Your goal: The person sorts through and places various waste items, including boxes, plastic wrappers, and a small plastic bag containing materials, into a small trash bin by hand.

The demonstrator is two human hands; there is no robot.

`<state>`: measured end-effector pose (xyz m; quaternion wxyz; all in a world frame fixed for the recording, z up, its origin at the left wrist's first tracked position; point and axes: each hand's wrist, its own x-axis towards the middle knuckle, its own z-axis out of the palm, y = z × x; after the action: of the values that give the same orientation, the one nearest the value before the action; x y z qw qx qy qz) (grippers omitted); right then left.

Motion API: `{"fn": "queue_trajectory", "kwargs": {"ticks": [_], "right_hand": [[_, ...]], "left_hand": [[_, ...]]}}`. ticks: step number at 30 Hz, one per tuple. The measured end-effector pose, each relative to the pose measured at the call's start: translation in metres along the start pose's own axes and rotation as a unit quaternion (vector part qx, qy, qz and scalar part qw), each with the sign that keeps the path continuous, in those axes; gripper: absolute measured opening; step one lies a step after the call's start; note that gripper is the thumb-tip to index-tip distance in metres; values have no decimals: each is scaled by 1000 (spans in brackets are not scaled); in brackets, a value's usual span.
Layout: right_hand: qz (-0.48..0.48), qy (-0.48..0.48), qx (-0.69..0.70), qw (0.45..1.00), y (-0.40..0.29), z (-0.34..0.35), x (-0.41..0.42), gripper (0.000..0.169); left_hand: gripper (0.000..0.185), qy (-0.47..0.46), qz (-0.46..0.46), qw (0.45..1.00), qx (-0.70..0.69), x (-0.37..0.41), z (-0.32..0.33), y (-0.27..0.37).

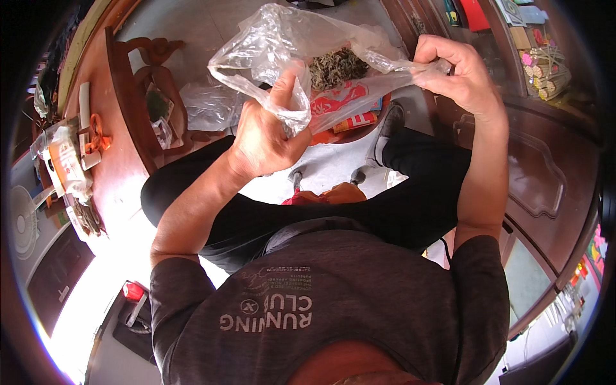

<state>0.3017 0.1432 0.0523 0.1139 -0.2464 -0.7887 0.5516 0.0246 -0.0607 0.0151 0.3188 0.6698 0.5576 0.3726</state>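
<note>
A clear plastic bag [269,43] is stretched between my two hands in front of my knees. My left hand [269,137] grips its near rim, with a finger up inside the film. Over on the right, my right hand [452,72] pinches a gathered corner of the same bag between thumb and fingers. Through the film shows a clump of dried greenish-brown plant matter [339,68]. Below that lies a red printed packet [339,98], partly behind the film. A red and yellow package [355,122] sits beneath my hands.
A carved wooden chair frame [159,86] and another clear bag [209,103] are on the left. Beyond stands a wooden tabletop [118,178] with orange-handled scissors [98,134]. At right is a dark wooden cabinet [519,168], with bundled sticks [546,72] above it.
</note>
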Motion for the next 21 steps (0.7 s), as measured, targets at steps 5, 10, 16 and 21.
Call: {"fn": "queue_trajectory", "kwargs": {"ticks": [5, 10, 16, 21], "right_hand": [[-49, 38, 56, 996, -1, -11, -3, 9], [-142, 43, 177, 973, 8, -3, 5, 11], [-148, 29, 211, 966, 9, 4, 11, 10], [-131, 14, 165, 977, 9, 3, 14, 6]], "left_hand": [[71, 18, 1, 1000, -18, 7, 2, 4], [74, 28, 15, 999, -5, 3, 6, 0], [81, 19, 73, 996, 48, -3, 12, -9], [88, -44, -2, 989, 143, -1, 9, 5]]}}
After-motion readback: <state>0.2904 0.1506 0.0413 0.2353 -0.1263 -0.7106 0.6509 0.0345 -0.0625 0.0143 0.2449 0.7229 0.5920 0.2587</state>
